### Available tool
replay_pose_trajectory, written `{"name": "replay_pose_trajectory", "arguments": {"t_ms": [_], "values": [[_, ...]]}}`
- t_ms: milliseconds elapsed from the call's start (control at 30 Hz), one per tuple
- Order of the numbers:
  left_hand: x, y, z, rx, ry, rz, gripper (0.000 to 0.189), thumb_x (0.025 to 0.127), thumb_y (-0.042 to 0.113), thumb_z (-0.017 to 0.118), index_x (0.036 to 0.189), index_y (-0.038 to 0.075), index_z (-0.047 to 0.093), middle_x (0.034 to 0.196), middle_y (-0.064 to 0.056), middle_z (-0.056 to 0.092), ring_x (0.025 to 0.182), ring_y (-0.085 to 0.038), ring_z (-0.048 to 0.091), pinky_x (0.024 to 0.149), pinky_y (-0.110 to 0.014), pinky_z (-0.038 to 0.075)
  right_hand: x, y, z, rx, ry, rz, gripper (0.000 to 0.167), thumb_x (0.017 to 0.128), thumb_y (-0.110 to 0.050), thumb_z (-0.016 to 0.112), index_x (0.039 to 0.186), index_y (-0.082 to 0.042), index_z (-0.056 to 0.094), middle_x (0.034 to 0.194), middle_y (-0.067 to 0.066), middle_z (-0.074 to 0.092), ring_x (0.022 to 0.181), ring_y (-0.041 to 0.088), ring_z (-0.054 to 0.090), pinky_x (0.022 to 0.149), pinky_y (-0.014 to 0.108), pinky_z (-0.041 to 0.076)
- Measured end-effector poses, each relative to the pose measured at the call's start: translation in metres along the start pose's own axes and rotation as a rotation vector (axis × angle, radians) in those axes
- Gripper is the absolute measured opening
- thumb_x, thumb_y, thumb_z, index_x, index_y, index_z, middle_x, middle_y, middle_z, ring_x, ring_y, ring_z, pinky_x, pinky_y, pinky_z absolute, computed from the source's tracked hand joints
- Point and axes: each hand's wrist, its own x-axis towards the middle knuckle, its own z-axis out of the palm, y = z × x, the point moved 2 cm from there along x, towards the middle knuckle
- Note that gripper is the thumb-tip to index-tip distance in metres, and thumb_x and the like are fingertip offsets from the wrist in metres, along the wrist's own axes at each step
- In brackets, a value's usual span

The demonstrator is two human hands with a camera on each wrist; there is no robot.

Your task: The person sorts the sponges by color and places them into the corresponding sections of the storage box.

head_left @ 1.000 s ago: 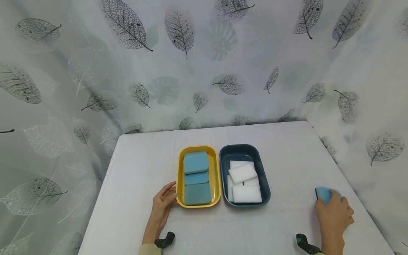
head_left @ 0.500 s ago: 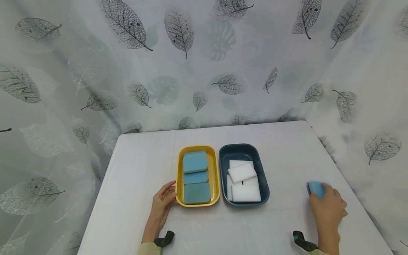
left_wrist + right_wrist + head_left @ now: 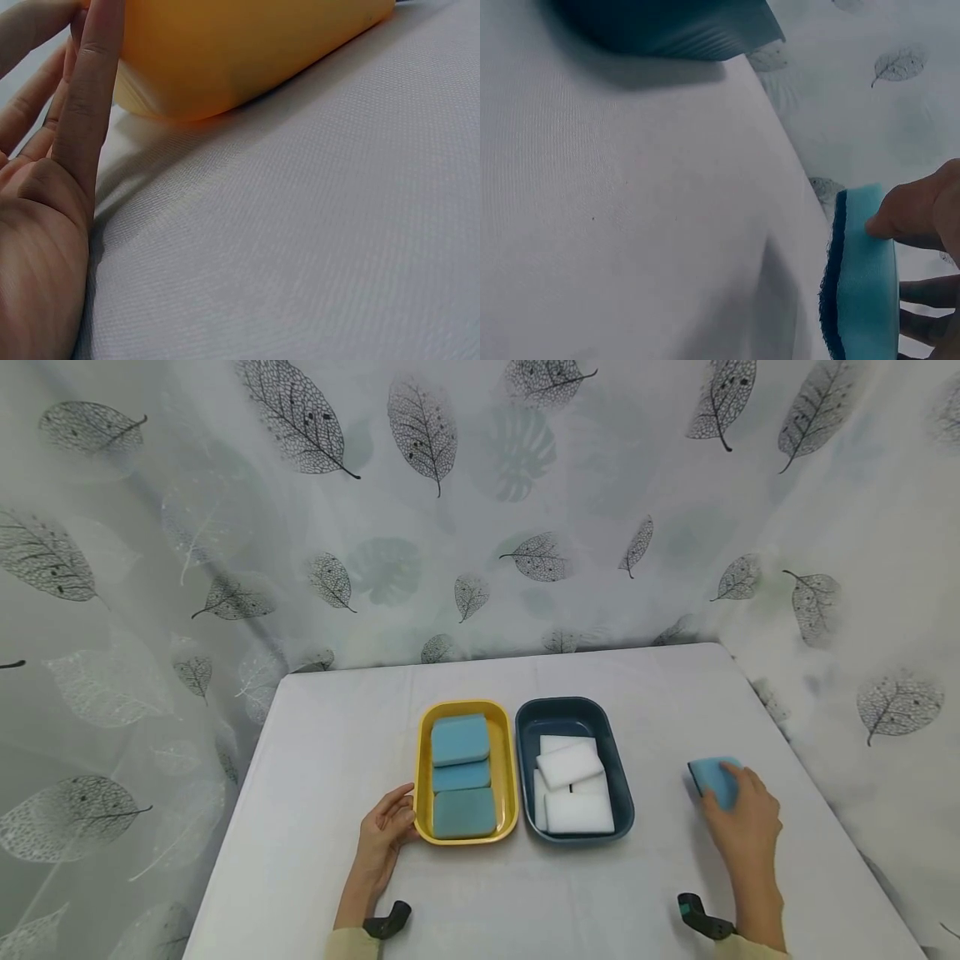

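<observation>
On the right of the table my right hand (image 3: pixel 746 822) pinches a light blue sponge (image 3: pixel 716 781) between thumb and fingers. The right wrist view shows this sponge (image 3: pixel 866 277) with a dark blue scouring layer on one side, held above the white cloth. My left hand (image 3: pixel 386 831) touches the left side of a yellow tray (image 3: pixel 511 777), its fingers mostly straight; in the left wrist view the thumb lies along the tray's outer wall (image 3: pixel 225 60). Several blue sponges (image 3: pixel 463 814) lie in the yellow tray. Beside it, a dark blue tray (image 3: pixel 622 802) contains several white sponges (image 3: pixel 577 810).
Both trays stand side by side on a table with a white cloth (image 3: pixel 630 893). A leaf-patterned curtain (image 3: pixel 480 527) hangs behind the table and along its sides. Each wrist wears a black camera mount (image 3: pixel 705 918).
My right hand has moved left and away from me with the blue sponge, towards the dark blue tray. The left hand has stayed at the yellow tray.
</observation>
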Motion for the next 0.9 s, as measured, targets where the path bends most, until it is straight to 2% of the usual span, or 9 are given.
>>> {"name": "replay_pose_trajectory", "arguments": {"t_ms": [200, 367, 733, 900], "values": [[0.001, -0.001, 0.000, 0.002, -0.004, 0.004, 0.051, 0.100, 0.001, 0.062, 0.150, 0.001, 0.048, 0.115, -0.001, 0.064, 0.096, -0.007, 0.068, 0.076, -0.022, 0.063, 0.000, -0.016, 0.008, 0.088, 0.058, -0.178, 0.057, 0.094, -0.005, 0.066, 0.148, 0.001, 0.052, 0.161, 0.034, 0.038, 0.144, 0.063, 0.034, 0.112, 0.084, 0.027], [0.001, -0.001, 0.000, 0.003, 0.001, 0.004, 0.051, 0.100, 0.001, 0.062, 0.150, 0.000, 0.048, 0.115, -0.001, 0.064, 0.095, -0.007, 0.067, 0.076, -0.022, 0.063, 0.000, -0.033, 0.012, 0.125, 0.061, -0.275, 0.056, 0.092, -0.002, 0.069, 0.146, 0.000, 0.055, 0.160, 0.033, 0.040, 0.145, 0.062, 0.035, 0.111, 0.083, 0.031], [0.000, 0.000, 0.000, 0.007, -0.006, 0.012, 0.050, 0.101, 0.001, 0.062, 0.149, 0.001, 0.049, 0.115, -0.002, 0.064, 0.095, -0.008, 0.068, 0.076, -0.023, 0.064, 0.001, -0.071, 0.019, 0.103, -0.004, -0.404, 0.056, 0.092, -0.003, 0.069, 0.146, -0.003, 0.054, 0.161, 0.029, 0.039, 0.145, 0.060, 0.035, 0.109, 0.084, 0.030], [-0.001, 0.000, 0.000, 0.027, -0.006, 0.009, 0.051, 0.101, 0.003, 0.063, 0.149, 0.001, 0.048, 0.116, -0.003, 0.063, 0.096, -0.008, 0.069, 0.077, -0.024, 0.064, -0.002, -0.089, 0.028, 0.101, -0.027, -0.518, 0.054, 0.090, -0.002, 0.071, 0.142, -0.001, 0.057, 0.159, 0.030, 0.042, 0.142, 0.059, 0.038, 0.107, 0.083, 0.034]]}}
